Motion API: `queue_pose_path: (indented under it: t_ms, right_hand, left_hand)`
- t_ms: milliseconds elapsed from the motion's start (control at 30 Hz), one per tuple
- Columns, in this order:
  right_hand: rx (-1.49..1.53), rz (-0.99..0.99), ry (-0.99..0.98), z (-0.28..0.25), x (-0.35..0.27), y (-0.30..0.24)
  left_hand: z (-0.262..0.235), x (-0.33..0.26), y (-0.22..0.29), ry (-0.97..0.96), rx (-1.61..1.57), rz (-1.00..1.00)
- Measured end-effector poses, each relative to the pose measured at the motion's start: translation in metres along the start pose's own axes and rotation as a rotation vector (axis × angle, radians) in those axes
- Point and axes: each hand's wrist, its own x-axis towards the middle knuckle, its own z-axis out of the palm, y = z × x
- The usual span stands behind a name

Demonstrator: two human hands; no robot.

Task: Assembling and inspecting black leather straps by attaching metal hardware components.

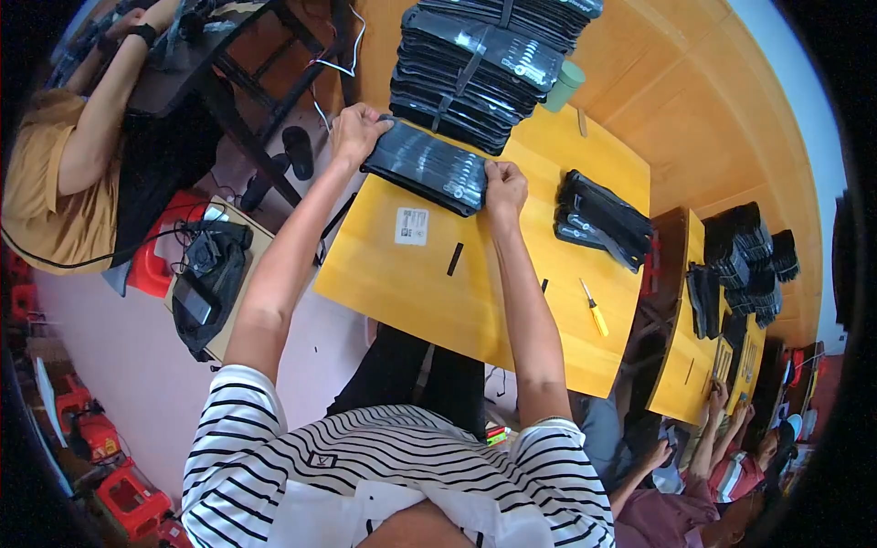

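Note:
Both my hands grip a thin stack of flat black strips point(429, 164) with a glossy, plastic-like surface, at the far side of the yellow table. My left hand point(360, 133) is closed on its left end, and my right hand point(505, 189) pinches the right end. Just behind it rises a tall pile of similar black strips point(466, 78), bound in bundles by dark bands. Nearer to me on the tabletop are a white label point(411, 226) and a short black strip point(455, 259). A screwdriver with a yellow handle point(597, 318) lies to the right.
A loose black bundle point(601, 219) lies on the right of the yellow table point(411, 301). A green cup point(565, 86) stands beside the tall pile. People work at another yellow table point(681, 365) on the right. At left, a person sits by a dark table point(183, 82) near an open box point(260, 242).

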Motion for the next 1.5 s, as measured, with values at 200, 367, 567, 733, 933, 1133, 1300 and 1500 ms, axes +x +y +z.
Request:
queue_pose_path:
  t_ms: [200,367,567,733,933,1133,1300,1500]
  right_hand:
    - [-0.17,-0.105,0.088,0.005,-0.022,-0.012]
    - [-0.168,-0.183,0.127,0.003,-0.023,-0.007]
    - [-0.103,-0.305,0.18,-0.028,-0.04,-0.009]
    - [-0.299,-0.472,0.293,-0.115,-0.077,0.025]
    - [-0.918,-0.339,0.443,-0.228,-0.101,0.086]
    - [-0.908,-0.376,0.304,-0.246,-0.107,0.118]
    - [-0.84,-0.414,0.327,-0.239,-0.107,0.115]
    - [-0.687,-0.385,0.355,-0.249,-0.108,0.116]
  left_hand:
    - [0.007,-0.015,-0.006,0.112,0.116,0.235]
    - [0.008,-0.021,-0.006,0.16,0.072,0.367]
    - [0.004,-0.017,-0.015,0.358,0.087,0.434]
    - [-0.012,-0.041,0.021,0.312,-0.051,0.494]
    - [0.025,-0.087,0.095,-0.091,-0.224,0.562]
    - [0.115,-0.122,0.16,-0.296,-0.132,0.891]
    - [0.19,-0.111,0.202,-0.416,0.242,1.062]
    - [0.23,-0.13,0.238,-0.819,0.65,0.981]
